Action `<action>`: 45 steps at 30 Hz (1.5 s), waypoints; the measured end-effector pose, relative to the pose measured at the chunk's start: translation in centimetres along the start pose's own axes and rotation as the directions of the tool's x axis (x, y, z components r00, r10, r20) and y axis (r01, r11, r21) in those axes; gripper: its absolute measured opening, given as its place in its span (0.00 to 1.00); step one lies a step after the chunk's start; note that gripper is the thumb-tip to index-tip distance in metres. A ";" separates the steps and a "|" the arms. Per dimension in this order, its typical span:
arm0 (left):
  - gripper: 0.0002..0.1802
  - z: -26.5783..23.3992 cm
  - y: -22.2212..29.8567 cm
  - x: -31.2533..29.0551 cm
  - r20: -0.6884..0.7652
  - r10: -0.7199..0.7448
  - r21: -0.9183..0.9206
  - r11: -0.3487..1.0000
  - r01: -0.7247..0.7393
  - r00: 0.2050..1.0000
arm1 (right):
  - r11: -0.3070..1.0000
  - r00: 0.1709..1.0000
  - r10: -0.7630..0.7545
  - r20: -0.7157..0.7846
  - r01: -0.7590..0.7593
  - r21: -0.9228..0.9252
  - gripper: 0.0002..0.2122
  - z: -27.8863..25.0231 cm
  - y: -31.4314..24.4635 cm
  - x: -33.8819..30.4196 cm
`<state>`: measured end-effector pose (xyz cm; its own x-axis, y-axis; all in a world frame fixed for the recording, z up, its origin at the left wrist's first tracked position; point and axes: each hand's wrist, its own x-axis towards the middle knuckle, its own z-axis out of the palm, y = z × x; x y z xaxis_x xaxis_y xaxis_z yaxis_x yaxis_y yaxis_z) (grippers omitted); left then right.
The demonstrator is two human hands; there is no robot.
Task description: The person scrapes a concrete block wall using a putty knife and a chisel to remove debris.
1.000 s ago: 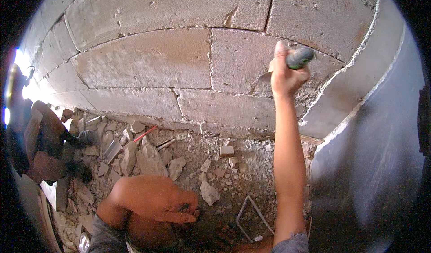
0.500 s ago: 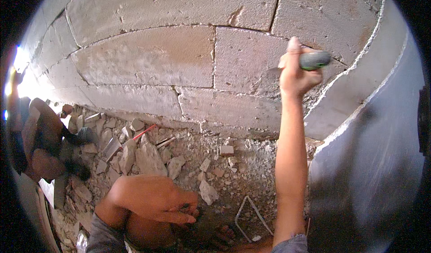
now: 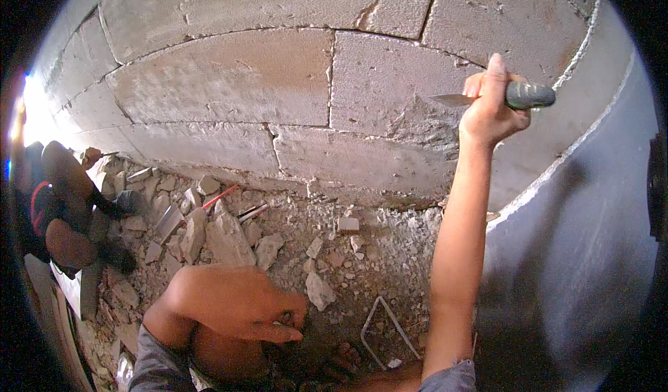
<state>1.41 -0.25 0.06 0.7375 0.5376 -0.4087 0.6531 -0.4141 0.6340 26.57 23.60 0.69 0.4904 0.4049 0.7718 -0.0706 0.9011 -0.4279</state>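
My right hand [image 3: 490,110] is wrapped round the dark green-and-black handle of a putty knife [image 3: 532,96], thumb pointing up. Its thin blade [image 3: 452,100] points left and narrows to a tip, held in front of the pale block wall [image 3: 390,79]. Near the blade, a rough chipped patch [image 3: 424,124] marks a block. Lower down, my left forearm lies across above my bent knee [image 3: 226,357]. The fingers of my left hand [image 3: 278,317] are curled in toward the thumb, and whatever is inside them, if anything, is hidden.
Broken chunks of rubble [image 3: 229,239] and grit cover the floor along the wall. A red stick [image 3: 220,198] lies among them. Close by my right forearm is a bent pale metal rod [image 3: 367,333]. A smooth grey panel [image 3: 557,253] stands at right. Another person [image 3: 62,197] crouches at far left.
My right hand with the putty knife has moved right and slightly down, the blade turning into clearer view. My left hand stays nearly where it was. The other person at left has shifted slightly.
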 end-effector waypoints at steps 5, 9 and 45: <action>0.18 -0.5 0.6 0.0 0.004 0.004 0.071 0.997 -0.004 1.000 | 0.999 0.999 -0.002 0.039 0.004 -0.046 0.14 -0.4 0.8 -0.4; 0.18 -0.2 0.3 -0.1 0.044 -0.061 0.021 0.998 0.060 0.997 | 0.997 1.000 -0.006 0.029 0.003 0.082 0.15 0.2 -1.5 0.4; 0.17 0.4 -0.2 0.3 -0.011 0.016 0.015 1.000 -0.016 1.000 | 1.000 0.999 0.021 0.026 -0.020 -0.018 0.13 1.6 1.5 -1.2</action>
<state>1.56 -0.31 -0.44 0.7459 0.5390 -0.3914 0.6441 -0.4337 0.6301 24.42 24.71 -0.13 0.4662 0.4273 0.7746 -0.0651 0.8898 -0.4517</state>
